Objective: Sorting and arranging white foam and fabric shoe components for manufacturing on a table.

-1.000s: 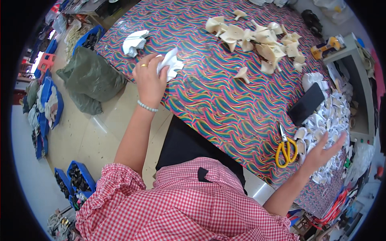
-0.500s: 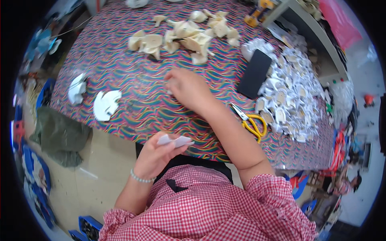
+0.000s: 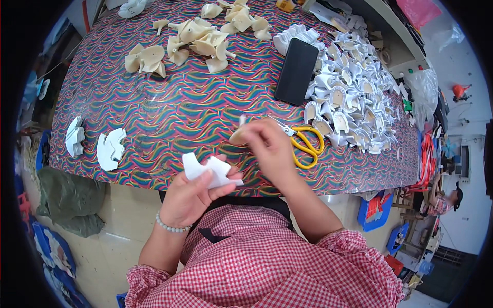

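My left hand [image 3: 192,194] is closed around a white, flat cut piece [image 3: 210,170] with curved, notched edges, thumb on top. To its right and a little farther off, my right hand [image 3: 271,148] pinches a small beige curved piece [image 3: 238,137]; a pale narrow part stands up from it. The two held pieces are apart. Beside my right wrist lie scissors [image 3: 309,148] with yellow handles. Two small stacks of white cut pieces, a left one [image 3: 75,135] and a nearer one [image 3: 110,149], lie on the left of the table.
Beige curved pieces with stems [image 3: 205,38] are heaped at the far side of the patterned table [image 3: 169,102]. A black phone [image 3: 297,72] lies beside a large pile of white curved pieces [image 3: 354,97] on the right. A dark green bag [image 3: 69,200] sits on the floor at left.
My right hand has drawn back toward me and to the right, now showing a beige piece in its fingers. My left hand has opened its hold enough to show more of the white piece. The view has shifted.
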`<move>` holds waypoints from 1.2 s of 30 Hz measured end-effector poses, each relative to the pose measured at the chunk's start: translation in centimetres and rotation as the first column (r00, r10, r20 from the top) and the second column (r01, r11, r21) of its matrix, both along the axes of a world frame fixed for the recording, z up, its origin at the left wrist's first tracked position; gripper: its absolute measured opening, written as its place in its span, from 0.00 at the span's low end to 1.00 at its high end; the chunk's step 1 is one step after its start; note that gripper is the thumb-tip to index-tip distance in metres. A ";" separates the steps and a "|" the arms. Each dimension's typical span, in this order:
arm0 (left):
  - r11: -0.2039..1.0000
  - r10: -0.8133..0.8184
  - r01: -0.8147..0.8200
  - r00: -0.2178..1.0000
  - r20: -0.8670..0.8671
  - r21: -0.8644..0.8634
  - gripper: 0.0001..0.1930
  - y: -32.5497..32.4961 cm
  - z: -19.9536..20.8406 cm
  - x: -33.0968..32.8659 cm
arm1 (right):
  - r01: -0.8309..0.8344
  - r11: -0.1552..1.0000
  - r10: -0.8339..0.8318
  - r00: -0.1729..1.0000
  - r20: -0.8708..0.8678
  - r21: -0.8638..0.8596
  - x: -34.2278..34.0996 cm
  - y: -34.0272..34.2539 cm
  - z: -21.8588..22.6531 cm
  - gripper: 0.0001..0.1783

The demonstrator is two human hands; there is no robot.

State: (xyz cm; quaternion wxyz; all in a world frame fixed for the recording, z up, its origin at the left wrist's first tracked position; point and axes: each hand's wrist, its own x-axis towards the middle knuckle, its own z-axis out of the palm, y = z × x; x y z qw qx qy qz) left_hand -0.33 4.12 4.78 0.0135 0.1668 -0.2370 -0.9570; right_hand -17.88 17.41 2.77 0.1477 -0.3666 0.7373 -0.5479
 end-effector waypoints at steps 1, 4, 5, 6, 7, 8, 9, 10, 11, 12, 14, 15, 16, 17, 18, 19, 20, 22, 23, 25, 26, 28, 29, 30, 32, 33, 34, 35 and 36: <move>0.997 0.053 -0.051 0.998 0.036 -0.058 0.23 -0.1 0.1 0.6 | 0.064 0.992 -0.047 0.988 0.150 -0.112 0.0 -0.4 0.7 0.08; 0.988 0.153 -0.154 0.988 0.030 0.018 0.21 0.4 0.4 1.4 | -0.040 0.950 0.181 0.877 0.444 -0.309 1.1 0.7 4.3 0.11; 0.984 0.169 -0.171 0.985 0.039 0.050 0.21 0.7 0.5 1.5 | -0.127 0.935 0.256 0.888 0.381 -0.330 1.3 1.3 4.4 0.12; 0.984 0.162 -0.164 0.986 0.038 0.070 0.21 1.1 0.6 1.8 | -0.181 0.943 0.257 0.929 0.266 -0.280 1.9 1.8 5.0 0.13; 0.984 0.159 -0.160 0.987 0.014 0.081 0.21 1.4 0.6 1.6 | -0.225 0.949 0.258 0.956 0.136 -0.220 2.5 2.2 5.3 0.14; 0.980 0.190 -0.192 0.981 0.043 0.044 0.21 1.8 0.3 1.8 | -0.257 0.953 0.261 0.965 0.002 -0.158 3.3 2.3 5.3 0.14; 0.977 0.210 -0.211 0.976 0.059 0.015 0.21 2.4 0.1 1.6 | -0.263 0.957 0.257 0.964 -0.065 -0.123 4.1 2.5 5.4 0.15; 0.973 0.229 -0.226 0.971 0.064 -0.052 0.23 2.7 0.5 1.5 | -0.263 0.961 0.251 0.959 -0.133 -0.088 4.8 2.6 5.4 0.15; 0.967 0.250 -0.245 0.967 0.059 -0.073 0.24 2.9 0.9 1.5 | -0.256 0.965 0.241 0.950 -0.200 -0.054 5.4 2.6 5.3 0.16; 0.961 0.266 -0.261 0.963 0.051 -0.090 0.24 3.2 1.1 1.5 | -0.245 0.968 0.226 0.945 -0.238 -0.055 5.9 2.5 4.8 0.15; 0.959 0.267 -0.261 0.963 0.042 -0.112 0.25 3.6 1.2 1.8 | -0.260 0.962 0.228 0.935 -0.270 -0.085 6.5 2.3 4.5 0.15; 0.962 0.265 -0.261 0.964 0.037 -0.080 0.25 3.7 1.3 1.9 | -0.263 0.960 0.226 0.930 -0.290 -0.095 6.7 2.2 4.3 0.16; 0.964 0.262 -0.260 0.965 0.032 -0.048 0.24 3.8 1.7 1.8 | -0.261 0.957 0.215 0.930 -0.297 -0.124 6.7 2.0 4.0 0.16; 0.966 0.259 -0.258 0.966 0.028 -0.017 0.24 3.8 1.8 1.9 | -0.265 0.956 0.217 0.929 -0.298 -0.129 6.8 1.9 3.9 0.16; 0.967 0.255 -0.254 0.967 0.018 -0.020 0.24 3.8 1.8 1.8 | -0.272 0.953 0.221 0.927 -0.302 -0.136 6.7 1.8 3.8 0.16; 0.968 0.251 -0.251 0.968 0.008 -0.024 0.24 3.9 1.7 1.8 | -0.279 0.950 0.226 0.925 -0.305 -0.143 6.6 1.7 3.7 0.16; 0.969 0.247 -0.247 0.969 -0.002 -0.027 0.24 3.9 1.6 1.8 | -0.280 0.948 0.226 0.926 -0.304 -0.149 6.6 1.6 3.6 0.16; 0.971 0.238 -0.238 0.971 0.004 -0.015 0.24 3.8 1.7 1.7 | -0.281 0.947 0.225 0.926 -0.303 -0.156 6.5 1.5 3.4 0.16; 0.972 0.234 -0.234 0.972 0.008 -0.009 0.24 3.7 1.7 1.6 | -0.281 0.947 0.225 0.926 -0.304 -0.154 6.5 1.4 3.4 0.16; 0.972 0.236 -0.236 0.972 0.009 -0.012 0.24 3.6 1.5 1.7 | -0.283 0.948 0.229 0.925 -0.303 -0.148 6.5 1.3 3.2 0.16; 0.972 0.236 -0.236 0.972 0.009 -0.013 0.24 3.6 1.4 1.7 | -0.284 0.948 0.231 0.924 -0.305 -0.141 6.5 1.3 3.2 0.16; 0.971 0.239 -0.239 0.971 0.010 -0.001 0.24 3.5 1.3 1.8 | -0.287 0.949 0.236 0.921 -0.309 -0.130 6.5 1.2 3.2 0.16; 0.971 0.241 -0.241 0.971 0.011 0.005 0.24 3.5 1.3 1.8 | -0.287 0.950 0.238 0.919 -0.313 -0.121 6.5 1.2 3.2 0.16; 0.971 0.239 -0.239 0.971 0.011 0.013 0.24 3.5 1.2 1.8 | -0.287 0.951 0.240 0.918 -0.317 -0.113 6.5 1.1 3.2 0.16; 0.971 0.237 -0.237 0.972 0.010 0.030 0.24 3.3 1.1 1.8 | -0.287 0.953 0.241 0.915 -0.324 -0.100 6.5 1.0 3.2 0.16; 0.971 0.236 -0.236 0.972 0.007 0.031 0.24 3.3 1.0 1.8 | -0.286 0.954 0.242 0.913 -0.327 -0.094 6.5 1.0 3.1 0.16; 0.971 0.236 -0.236 0.972 0.005 0.032 0.24 3.2 1.0 1.8 | -0.285 0.954 0.242 0.912 -0.331 -0.088 6.5 1.0 3.1 0.16; 0.972 0.235 -0.235 0.972 0.003 0.033 0.23 3.2 1.0 1.8 | -0.283 0.956 0.244 0.914 -0.325 -0.077 6.5 1.0 3.1 0.16; 0.974 0.227 -0.227 0.974 -0.006 0.011 0.23 3.1 0.8 1.8 | -0.282 0.957 0.247 0.915 -0.319 -0.067 6.5 0.9 3.2 0.15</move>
